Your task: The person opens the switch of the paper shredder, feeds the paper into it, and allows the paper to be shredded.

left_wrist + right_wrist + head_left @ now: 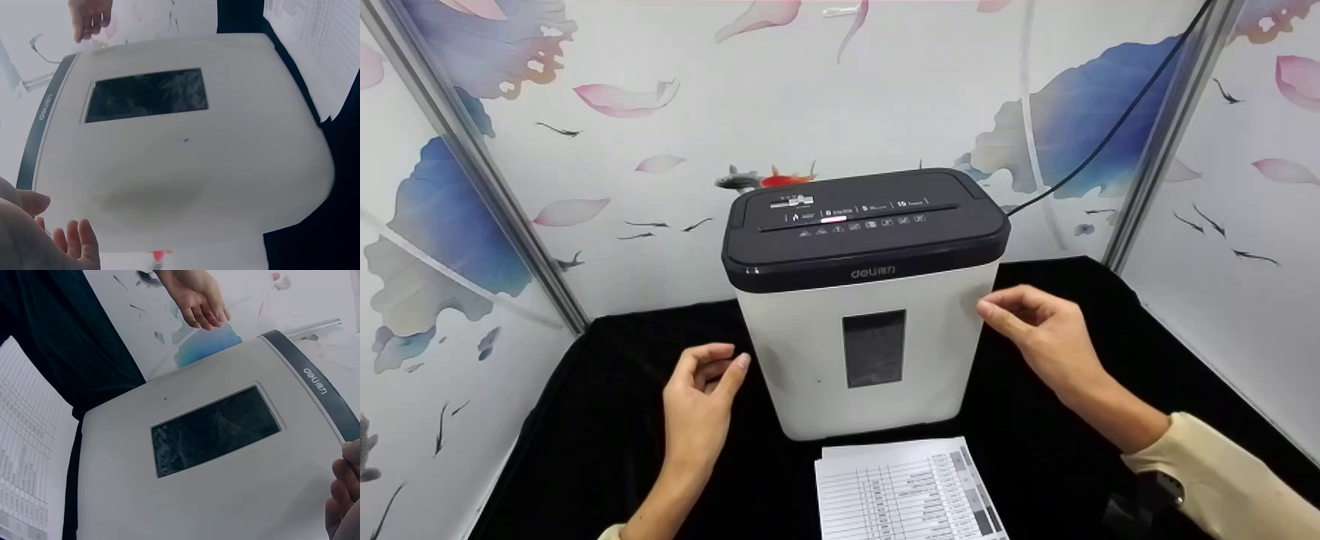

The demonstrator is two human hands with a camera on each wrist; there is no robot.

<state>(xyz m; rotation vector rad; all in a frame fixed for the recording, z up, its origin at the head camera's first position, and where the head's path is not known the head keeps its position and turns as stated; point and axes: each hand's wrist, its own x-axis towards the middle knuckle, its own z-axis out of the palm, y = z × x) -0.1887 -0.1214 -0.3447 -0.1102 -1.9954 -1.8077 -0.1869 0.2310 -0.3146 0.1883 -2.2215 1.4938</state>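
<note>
A white paper shredder [802, 352] with a black lid [780, 247] stands upright in the middle of the head view, a dark window [874, 349] in its front. Just off its left side is my left hand [699, 397], fingers loosely bent and nothing in them. My right hand [1046, 334] is at the upper right side of the shredder, thumb and fingers loosely curved with nothing between them; its fingertips overlap the white wall. In front of the shredder lies a stack of printed paper sheets [892, 487], cut off by the lower frame edge.
Black cloth [607, 420] covers the table under the shredder. White panels [870, 97] printed with petals and fish stand behind and on both sides, framed by metal posts [1174, 142]. A black cord [1110, 139] runs from behind the shredder to the upper right.
</note>
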